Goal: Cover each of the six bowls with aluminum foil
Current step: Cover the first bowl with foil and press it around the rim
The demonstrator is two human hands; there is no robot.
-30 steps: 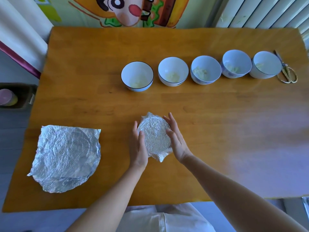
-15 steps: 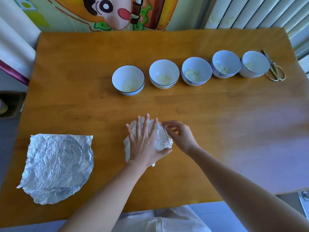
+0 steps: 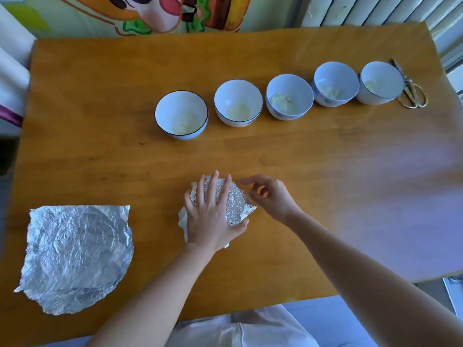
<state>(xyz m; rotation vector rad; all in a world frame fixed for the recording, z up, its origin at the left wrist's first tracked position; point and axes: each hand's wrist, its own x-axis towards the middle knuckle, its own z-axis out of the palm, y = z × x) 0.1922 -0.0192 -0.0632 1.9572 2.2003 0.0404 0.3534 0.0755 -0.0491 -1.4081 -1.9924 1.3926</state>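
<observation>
left hand (image 3: 211,216): lies flat with fingers spread on top of the foil-covered bowl (image 3: 231,202), pressing down; it grips nothing, it only pins the cover in place.
right hand (image 3: 269,196): at the right side of the foil-covered bowl, fingers curled, fingertips pinching the loose foil corner (image 3: 250,207) that sticks out there.
foil-covered bowl: stands on the table (image 3: 313,171), on the near side of the row of open bowls and well apart from them; the bowl itself is hidden under foil.
step in hand: judged to be crimping the foil edge down around the rim of this first bowl.
how to do it well: keep the flat palm steady so the sheet does not slide; work the pinching fingers around the rim, folding each loose flap down and under, starting with the corner on the right. the flap left of the bowl (image 3: 183,221), beside the wrist, looks unpressed too.
caution: thin foil tears if pulled hard; fold, do not tug.
open bowls: five, from the nearest one (image 3: 181,115) to the far right one (image 3: 379,82), all uncovered, each with a little pale food.
spare foil (image 3: 75,256): crumpled sheets, well to the left of the foil-covered bowl.
scissors (image 3: 411,93): just beyond the far right bowl.
progress: one of six nearly covered, by judgement.
</observation>
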